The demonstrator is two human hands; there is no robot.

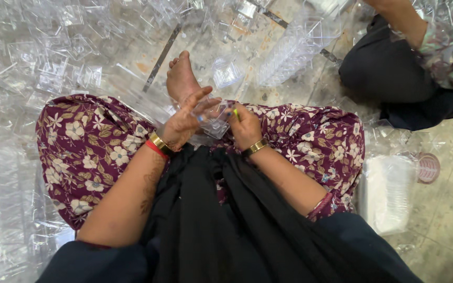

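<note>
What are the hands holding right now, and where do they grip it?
Both hands hold one small clear plastic box: the left hand grips its left side, the right hand its right edge.

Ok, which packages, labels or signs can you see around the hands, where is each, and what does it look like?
Round label: on the floor at right, a red-and-white disc, print too small to tell.
Stack of clear trays: beside that label, a tall whitish block.
Small clear plastic container: held between left hand and right hand, unlabelled.
No signs or screens.
</note>
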